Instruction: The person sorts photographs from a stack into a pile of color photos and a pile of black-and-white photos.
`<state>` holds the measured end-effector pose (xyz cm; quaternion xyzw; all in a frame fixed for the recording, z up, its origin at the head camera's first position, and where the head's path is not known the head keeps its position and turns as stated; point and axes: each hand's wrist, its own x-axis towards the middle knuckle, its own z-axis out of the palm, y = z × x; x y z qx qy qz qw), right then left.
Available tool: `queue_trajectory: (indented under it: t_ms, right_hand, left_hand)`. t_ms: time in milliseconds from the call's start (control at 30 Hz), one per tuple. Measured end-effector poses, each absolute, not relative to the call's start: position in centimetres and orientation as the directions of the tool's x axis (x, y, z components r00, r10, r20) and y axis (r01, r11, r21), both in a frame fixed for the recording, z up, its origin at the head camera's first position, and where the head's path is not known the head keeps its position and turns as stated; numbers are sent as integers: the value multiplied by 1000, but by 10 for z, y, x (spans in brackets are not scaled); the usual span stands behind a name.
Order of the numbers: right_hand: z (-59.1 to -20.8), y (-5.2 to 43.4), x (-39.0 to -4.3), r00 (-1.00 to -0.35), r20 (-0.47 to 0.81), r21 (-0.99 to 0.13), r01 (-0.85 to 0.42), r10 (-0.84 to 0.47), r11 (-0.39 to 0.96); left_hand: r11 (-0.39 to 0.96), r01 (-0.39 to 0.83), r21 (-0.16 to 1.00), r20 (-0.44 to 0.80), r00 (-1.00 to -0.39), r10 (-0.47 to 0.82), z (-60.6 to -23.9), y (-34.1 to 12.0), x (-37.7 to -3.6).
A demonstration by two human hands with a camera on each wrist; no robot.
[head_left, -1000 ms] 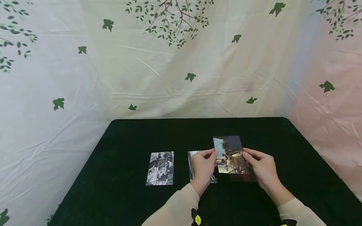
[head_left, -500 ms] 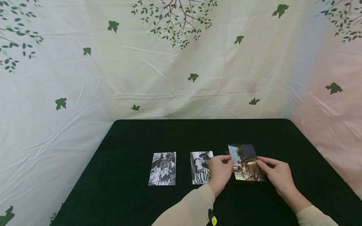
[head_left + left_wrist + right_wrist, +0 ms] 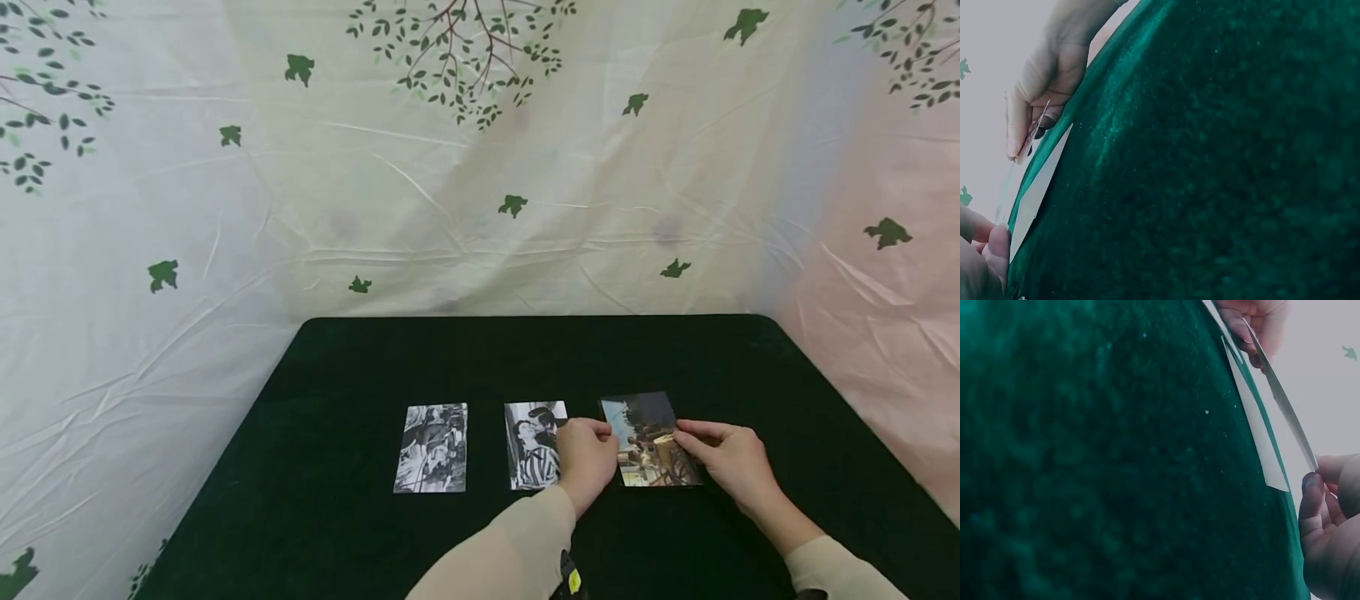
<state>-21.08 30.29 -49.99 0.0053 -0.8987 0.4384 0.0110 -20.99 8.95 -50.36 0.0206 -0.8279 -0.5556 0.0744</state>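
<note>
The colour photo card (image 3: 649,439) sits low over the dark green table (image 3: 360,533), pinched at its sides by the fingers of the left hand (image 3: 587,460) and the right hand (image 3: 731,465), just right of two black-and-white photo cards (image 3: 431,447) lying flat.

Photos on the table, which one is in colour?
The rightmost photo, held at its sides between the left hand and right hand. The other two photos are black and white.
</note>
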Motion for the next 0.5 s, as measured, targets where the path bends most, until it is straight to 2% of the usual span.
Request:
queue_trajectory:
  t_ms: [233, 500]
  right_hand:
    - [-505, 306, -215, -1000, -15, -782, 11, -2, 623]
    - [-507, 301, -218, -1000, -7, -760, 10, 7, 649]
  left_hand:
    - [430, 48, 901, 99, -990, -97, -504, 90, -212]
    - [488, 84, 869, 152, -983, -102, -506, 90, -217]
